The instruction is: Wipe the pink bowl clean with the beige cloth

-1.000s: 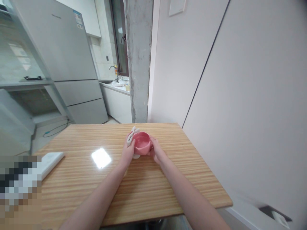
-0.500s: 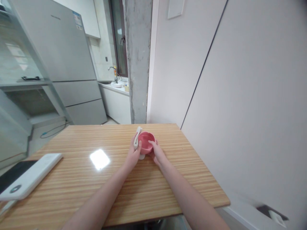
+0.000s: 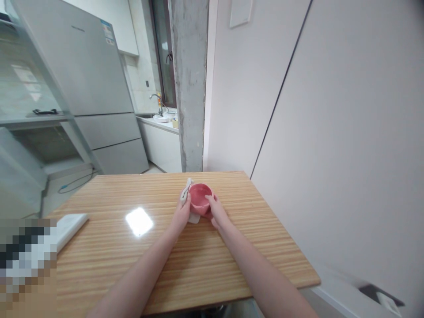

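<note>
A small pink bowl (image 3: 199, 196) is held between both hands above the far middle of the wooden table (image 3: 172, 260). My left hand (image 3: 182, 213) grips a white cloth (image 3: 186, 190) and presses it against the bowl's left side. Part of the cloth hangs below the bowl. My right hand (image 3: 215, 210) grips the bowl's right side, with the thumb over the rim. The bowl's inside looks empty.
A white flat device (image 3: 68, 225) lies at the table's left edge beside a blurred patch. A white wall runs along the table's right side. Behind stand a concrete pillar (image 3: 188, 84), a grey fridge (image 3: 89, 88), and a kitchen counter with a sink.
The hands and bowl stay in almost the same spot. The cloth has shifted slightly around the bowl's left side, and the bowl has turned a little in the grip.
</note>
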A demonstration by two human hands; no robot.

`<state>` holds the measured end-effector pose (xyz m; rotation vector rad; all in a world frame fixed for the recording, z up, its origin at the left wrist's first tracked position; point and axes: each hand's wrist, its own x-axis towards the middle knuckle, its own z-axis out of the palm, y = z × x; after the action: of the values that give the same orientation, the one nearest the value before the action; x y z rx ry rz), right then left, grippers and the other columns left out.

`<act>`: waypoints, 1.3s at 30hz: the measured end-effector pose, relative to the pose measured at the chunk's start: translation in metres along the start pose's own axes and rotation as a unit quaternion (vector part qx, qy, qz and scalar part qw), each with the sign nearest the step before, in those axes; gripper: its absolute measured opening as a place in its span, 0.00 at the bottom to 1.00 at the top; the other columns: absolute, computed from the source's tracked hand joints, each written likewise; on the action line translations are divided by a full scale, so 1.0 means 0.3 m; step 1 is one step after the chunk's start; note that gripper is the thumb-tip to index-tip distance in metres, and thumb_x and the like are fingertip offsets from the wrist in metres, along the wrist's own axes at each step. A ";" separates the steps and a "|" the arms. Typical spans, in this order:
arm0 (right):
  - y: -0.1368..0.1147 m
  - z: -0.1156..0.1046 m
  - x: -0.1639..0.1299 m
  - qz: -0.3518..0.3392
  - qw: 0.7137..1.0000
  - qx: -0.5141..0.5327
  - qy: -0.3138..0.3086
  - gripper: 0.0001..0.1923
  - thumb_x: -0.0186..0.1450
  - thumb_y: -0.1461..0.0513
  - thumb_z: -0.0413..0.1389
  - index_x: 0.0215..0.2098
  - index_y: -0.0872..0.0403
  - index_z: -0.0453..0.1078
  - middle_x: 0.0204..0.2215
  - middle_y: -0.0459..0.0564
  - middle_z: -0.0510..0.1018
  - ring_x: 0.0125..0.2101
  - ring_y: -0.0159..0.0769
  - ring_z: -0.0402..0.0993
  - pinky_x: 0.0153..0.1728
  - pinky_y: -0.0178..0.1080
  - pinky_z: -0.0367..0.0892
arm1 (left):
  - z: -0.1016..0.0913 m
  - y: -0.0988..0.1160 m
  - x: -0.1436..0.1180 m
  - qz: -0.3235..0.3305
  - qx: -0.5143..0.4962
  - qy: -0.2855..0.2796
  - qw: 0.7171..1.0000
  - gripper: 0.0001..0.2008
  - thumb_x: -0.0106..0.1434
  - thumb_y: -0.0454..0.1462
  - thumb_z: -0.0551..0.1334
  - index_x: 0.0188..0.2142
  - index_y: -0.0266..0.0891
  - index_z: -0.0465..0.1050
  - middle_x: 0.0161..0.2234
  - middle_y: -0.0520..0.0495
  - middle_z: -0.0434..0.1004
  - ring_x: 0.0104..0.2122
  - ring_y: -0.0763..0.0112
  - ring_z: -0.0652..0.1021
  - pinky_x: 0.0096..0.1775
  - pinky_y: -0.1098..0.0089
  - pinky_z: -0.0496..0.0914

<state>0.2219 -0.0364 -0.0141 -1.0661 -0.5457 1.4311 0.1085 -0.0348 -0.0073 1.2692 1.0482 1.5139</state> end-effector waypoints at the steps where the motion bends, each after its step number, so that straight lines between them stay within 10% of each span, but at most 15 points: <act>1: 0.004 0.005 -0.001 -0.009 1.000 0.014 0.005 0.22 0.52 0.55 0.58 0.45 0.44 0.62 0.38 0.43 0.75 0.35 0.34 0.72 0.27 0.35 0.70 | 0.006 -0.009 -0.005 0.010 0.008 0.004 1.000 0.21 0.62 0.43 0.57 0.53 0.41 0.64 0.57 0.45 0.66 0.59 0.63 0.63 0.61 0.61 0.53; 15: -0.038 -0.010 -0.012 0.028 0.989 -0.127 -0.066 0.22 0.54 0.48 0.57 0.43 0.47 0.67 0.38 0.47 0.77 0.33 0.36 0.72 0.23 0.34 0.65 | -0.029 0.035 0.012 -0.009 -0.020 -0.030 0.999 0.19 0.61 0.45 0.56 0.49 0.38 0.68 0.53 0.42 0.70 0.54 0.62 0.69 0.58 0.59 0.60; 22: -0.026 -0.004 0.002 -0.003 1.000 -0.009 0.007 0.20 0.54 0.51 0.58 0.42 0.49 0.67 0.36 0.46 0.77 0.33 0.34 0.73 0.28 0.35 0.69 | 0.007 0.019 -0.022 0.056 0.017 -0.023 0.998 0.22 0.64 0.47 0.53 0.55 0.42 0.63 0.59 0.45 0.63 0.60 0.65 0.62 0.62 0.62 0.51; 39: -0.044 0.006 -0.031 0.065 0.993 0.019 -0.093 0.23 0.54 0.52 0.61 0.45 0.46 0.61 0.42 0.47 0.76 0.36 0.36 0.74 0.31 0.44 0.73 | -0.022 0.013 -0.005 0.039 -0.008 -0.006 0.999 0.24 0.56 0.34 0.57 0.53 0.41 0.61 0.58 0.44 0.64 0.58 0.64 0.65 0.61 0.61 0.54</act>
<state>0.2261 -0.0424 0.0004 -0.9573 -0.5897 1.6598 0.1018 -0.0377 -0.0048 1.3191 0.9873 1.5689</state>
